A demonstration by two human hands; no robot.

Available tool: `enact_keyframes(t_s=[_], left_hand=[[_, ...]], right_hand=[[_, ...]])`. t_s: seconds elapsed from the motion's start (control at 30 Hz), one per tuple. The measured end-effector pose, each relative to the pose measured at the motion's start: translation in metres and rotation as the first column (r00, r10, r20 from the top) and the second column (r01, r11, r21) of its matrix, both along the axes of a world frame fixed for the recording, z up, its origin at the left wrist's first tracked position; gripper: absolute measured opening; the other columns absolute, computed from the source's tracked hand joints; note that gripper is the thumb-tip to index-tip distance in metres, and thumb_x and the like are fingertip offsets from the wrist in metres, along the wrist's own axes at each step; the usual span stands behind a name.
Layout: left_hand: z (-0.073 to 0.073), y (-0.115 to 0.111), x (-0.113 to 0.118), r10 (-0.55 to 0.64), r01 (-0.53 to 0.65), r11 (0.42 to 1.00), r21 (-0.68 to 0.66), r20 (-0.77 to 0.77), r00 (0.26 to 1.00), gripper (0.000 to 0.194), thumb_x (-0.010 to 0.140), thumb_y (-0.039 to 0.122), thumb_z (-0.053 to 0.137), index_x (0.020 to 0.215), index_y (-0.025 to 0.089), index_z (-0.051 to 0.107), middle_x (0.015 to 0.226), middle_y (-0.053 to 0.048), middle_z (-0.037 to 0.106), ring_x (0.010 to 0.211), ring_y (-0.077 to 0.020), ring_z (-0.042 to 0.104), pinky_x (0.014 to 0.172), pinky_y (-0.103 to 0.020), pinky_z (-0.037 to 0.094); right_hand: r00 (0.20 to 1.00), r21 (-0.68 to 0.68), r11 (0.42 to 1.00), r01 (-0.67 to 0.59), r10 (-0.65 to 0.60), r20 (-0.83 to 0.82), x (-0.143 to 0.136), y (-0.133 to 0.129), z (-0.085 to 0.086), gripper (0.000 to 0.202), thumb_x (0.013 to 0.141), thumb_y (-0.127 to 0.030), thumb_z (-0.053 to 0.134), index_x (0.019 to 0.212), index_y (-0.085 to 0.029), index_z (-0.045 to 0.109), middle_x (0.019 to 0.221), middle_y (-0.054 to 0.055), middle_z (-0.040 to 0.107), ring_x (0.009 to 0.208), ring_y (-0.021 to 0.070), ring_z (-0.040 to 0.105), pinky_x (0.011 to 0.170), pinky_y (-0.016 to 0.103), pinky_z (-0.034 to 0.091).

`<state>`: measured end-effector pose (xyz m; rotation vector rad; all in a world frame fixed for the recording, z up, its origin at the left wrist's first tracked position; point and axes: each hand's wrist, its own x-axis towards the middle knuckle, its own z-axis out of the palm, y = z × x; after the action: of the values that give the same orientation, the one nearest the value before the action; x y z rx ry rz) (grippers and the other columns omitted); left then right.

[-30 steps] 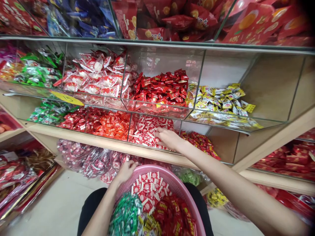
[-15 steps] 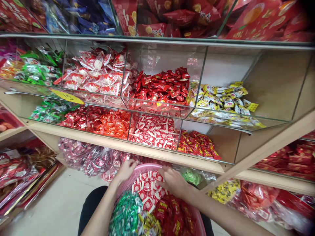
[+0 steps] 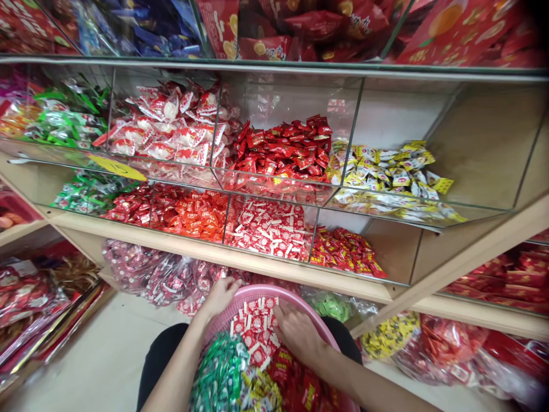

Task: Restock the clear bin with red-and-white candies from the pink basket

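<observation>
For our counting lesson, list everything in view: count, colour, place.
Basket: one, pink, bottom centre
Basket sweets: many, red, white, green, yellow, inside
Shelf: one, pale wood, across view
Shelf sweets: many, mostly red, green, yellow, blue, in bins
Card: one, yellow, left bin
Bagged sweets: several, red, yellow, green, below shelf
Foil: several, gold, red, lower left
Floor: one, pale, bottom
Legs: two, black-clad, beside basket
Left hand: one, bare, basket rim
Right hand: one, bare, over sweets

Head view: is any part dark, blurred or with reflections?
In the head view, the upper right corner is black; the red packets beside it look smeared; a clear panel shows faint reflections; the candies in the pink basket look sharper.
</observation>
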<state>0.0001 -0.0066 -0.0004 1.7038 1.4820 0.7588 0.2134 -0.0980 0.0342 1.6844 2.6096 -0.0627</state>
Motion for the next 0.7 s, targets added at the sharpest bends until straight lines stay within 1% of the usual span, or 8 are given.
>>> enact_keyframes(t_s=[0.13,0.23,0.33,0.43,0.47,0.53,0.63,0.7], left_hand=[[-0.001,0.000,0.000,-0.005,0.005,1.000,0.007,-0.008,1.000,0.041,0.072,0.055,0.045,0.062,0.017,0.057,0.056,0.002,0.057,0.059,-0.0164,0.050,0.056,-0.026,0.034],[-0.002,0.001,0.000,-0.014,0.014,1.000,0.013,-0.011,1.000,0.040,0.072,0.054,0.044,0.062,0.017,0.057,0.055,0.002,0.055,0.057,-0.0156,0.048,0.055,-0.026,0.033],[-0.003,0.001,0.000,-0.001,0.001,1.000,0.009,-0.019,1.000,0.040,0.072,0.054,0.044,0.061,0.018,0.056,0.053,0.003,0.052,0.056,-0.0149,0.047,0.054,-0.026,0.032],[-0.002,0.000,0.000,0.018,-0.018,1.000,-0.003,-0.035,0.999,0.042,0.072,0.056,0.043,0.059,0.018,0.055,0.052,0.003,0.051,0.055,-0.0149,0.047,0.054,-0.025,0.031],[-0.001,0.000,0.000,0.019,-0.019,1.000,-0.006,-0.038,0.999,0.042,0.072,0.056,0.044,0.059,0.018,0.055,0.053,0.003,0.051,0.056,-0.0151,0.047,0.054,-0.025,0.032],[0.000,0.000,0.001,0.019,-0.019,1.000,-0.008,-0.031,0.999,0.042,0.071,0.056,0.045,0.061,0.017,0.057,0.055,0.002,0.054,0.057,-0.0158,0.049,0.056,-0.026,0.033],[0.002,0.000,0.002,0.017,-0.017,1.000,-0.003,-0.008,1.000,0.041,0.071,0.055,0.046,0.064,0.016,0.059,0.058,0.000,0.059,0.059,-0.0168,0.050,0.058,-0.026,0.035],[0.001,0.000,0.002,0.013,-0.013,1.000,0.000,-0.005,1.000,0.041,0.071,0.054,0.046,0.064,0.016,0.059,0.058,0.000,0.059,0.059,-0.0169,0.050,0.058,-0.026,0.035]], right_hand=[[0.999,0.066,0.997,-0.028,0.029,-0.016,0.000,0.000,-0.014,0.032,0.078,-0.007,0.042,0.106,-0.015,0.055,0.103,0.014,0.061,0.092,0.0252,0.059,0.069,0.034,0.050],[0.999,0.104,0.993,-0.051,0.050,0.021,0.000,0.002,-0.027,0.032,0.077,-0.005,0.042,0.104,-0.015,0.055,0.099,0.013,0.062,0.087,0.0259,0.059,0.065,0.035,0.050],[0.997,0.133,0.989,-0.071,0.064,0.052,0.001,0.002,-0.038,0.031,0.076,-0.004,0.043,0.103,-0.014,0.056,0.101,0.014,0.061,0.087,0.0265,0.058,0.065,0.037,0.050],[0.995,0.129,0.989,-0.075,0.066,0.075,0.001,0.002,-0.036,0.029,0.075,-0.004,0.045,0.101,-0.013,0.056,0.102,0.015,0.059,0.086,0.0256,0.058,0.063,0.035,0.049],[0.995,0.119,0.990,-0.076,0.067,0.077,0.001,0.002,-0.029,0.027,0.076,-0.006,0.046,0.100,-0.013,0.056,0.101,0.015,0.059,0.084,0.0251,0.059,0.062,0.034,0.049],[0.995,0.105,0.991,-0.086,0.080,0.054,-0.001,0.002,-0.006,0.020,0.080,-0.012,0.047,0.098,-0.013,0.056,0.097,0.013,0.060,0.081,0.0234,0.059,0.062,0.032,0.048],[0.994,0.131,0.988,-0.086,0.094,-0.061,-0.004,0.009,0.047,0.017,0.087,-0.023,0.041,0.094,-0.015,0.054,0.094,0.009,0.059,0.083,0.0201,0.058,0.066,0.029,0.046],[0.988,0.145,0.987,-0.068,0.088,-0.130,-0.005,0.021,0.084,0.019,0.089,-0.027,0.037,0.092,-0.017,0.053,0.092,0.006,0.059,0.076,0.0166,0.058,0.063,0.026,0.044]])
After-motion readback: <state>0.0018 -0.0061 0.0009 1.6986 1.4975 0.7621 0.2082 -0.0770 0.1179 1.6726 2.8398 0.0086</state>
